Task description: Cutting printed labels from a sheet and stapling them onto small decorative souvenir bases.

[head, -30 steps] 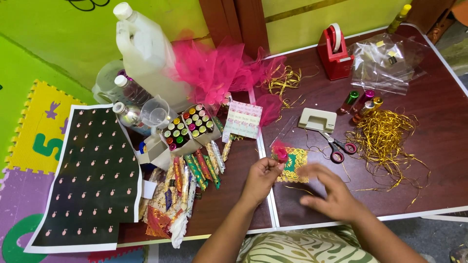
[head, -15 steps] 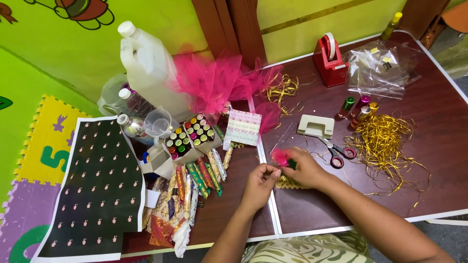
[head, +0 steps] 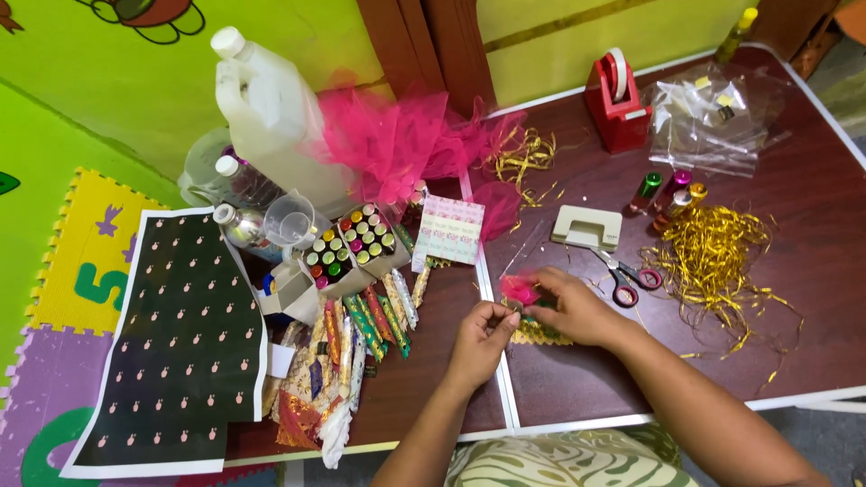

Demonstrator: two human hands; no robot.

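Observation:
My left hand (head: 481, 339) is pinched together at the fingertips just left of a small pink tuft (head: 520, 289), which sits on a small patterned craft piece (head: 539, 332) on the dark red table (head: 812, 271). My right hand (head: 577, 308) lies over that piece, fingers touching the pink tuft. What my left fingertips pinch is too small to make out. Both forearms reach in from the bottom edge.
Scissors (head: 624, 278) and a white hole punch (head: 586, 226) lie just beyond my right hand, gold shreds (head: 717, 257) to the right. Small bottles in boxes (head: 347, 246), tube packets (head: 370, 320), pink tulle (head: 397, 144), a white jug (head: 271, 108), a red tape dispenser (head: 618, 99) and a dark dotted sheet (head: 176, 343) surround.
My right hand has moved up from the near side of the craft piece onto it, beside the pink tuft. My left hand has stayed pinched near the tuft.

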